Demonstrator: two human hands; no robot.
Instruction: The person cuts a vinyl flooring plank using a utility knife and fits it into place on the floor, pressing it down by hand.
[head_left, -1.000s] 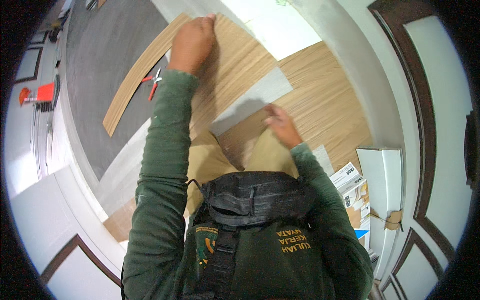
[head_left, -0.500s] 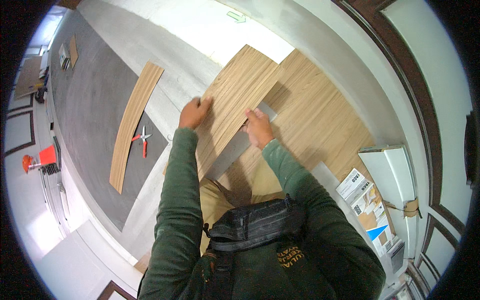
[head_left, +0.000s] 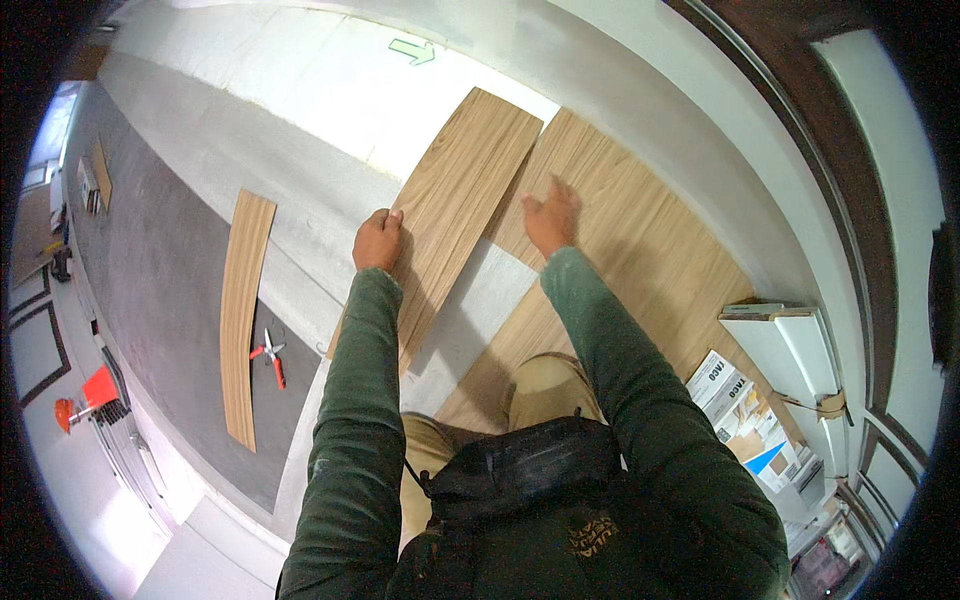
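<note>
A wood-look floor plank (head_left: 462, 200) lies slantwise in front of me, its right long side beside the laid planks (head_left: 620, 220). My left hand (head_left: 378, 240) is closed on the plank's left long edge, thumb on top. Off the plank, my right hand (head_left: 552, 215) hovers over the laid planks, slightly smeared by motion. Its thumb stands apart from the fingers and nothing is in it. Between the plank's near part and the laid floor, a strip of pale grey underlay (head_left: 480, 295) shows.
On the dark grey floor (head_left: 160, 240) at the left lie another plank (head_left: 245, 320) and red-handled snips (head_left: 269, 354). Against the right wall are a white box (head_left: 780, 345) and printed cartons (head_left: 740, 415). A green arrow (head_left: 413, 51) marks the bright far strip.
My right hand has let go of the plank's right edge and moved right and up. The plank now sits lower, closer to the laid floor. My view has shifted a little.
</note>
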